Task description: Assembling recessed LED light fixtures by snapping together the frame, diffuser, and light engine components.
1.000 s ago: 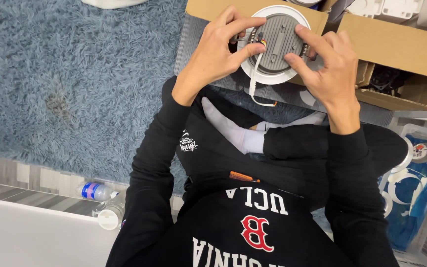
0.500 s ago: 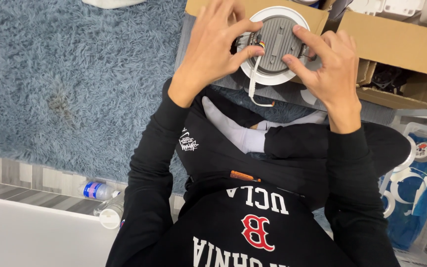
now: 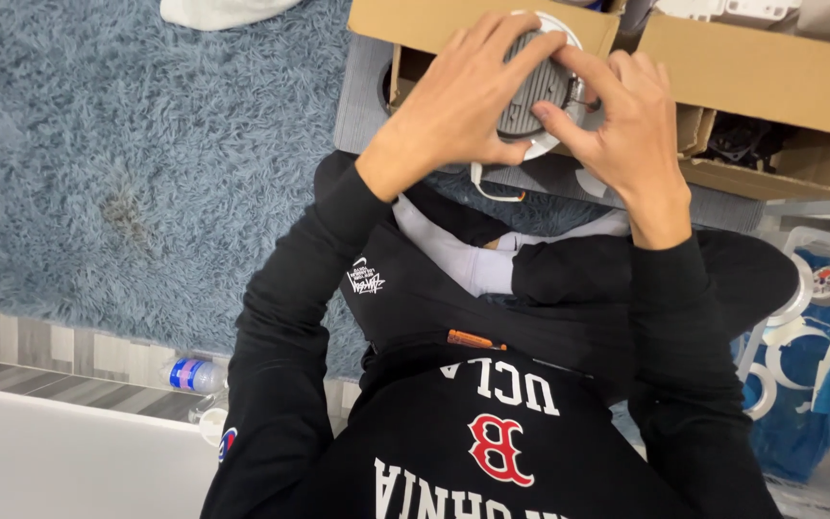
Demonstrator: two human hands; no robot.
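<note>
Round ribbed light fixture (image 3: 530, 91) gripped by left hand (image 3: 458, 96) and right hand (image 3: 626, 115).

- Round light fixture (image 3: 530, 91): white rim, grey ribbed back.
- Shaggy rug (image 3: 146, 144): blue-grey, 1 darker stain.
- Cardboard boxes (image 3: 761, 72): plain brown.
- Sleeves (image 3: 285, 317): black.
- Water bottle (image 3: 194, 376): clear, blue label.

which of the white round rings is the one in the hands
The ribbed grey round light with a white rim, gripped by both the left hand and right hand above the cardboard boxes. The other white rings lie loose at far right.
</note>
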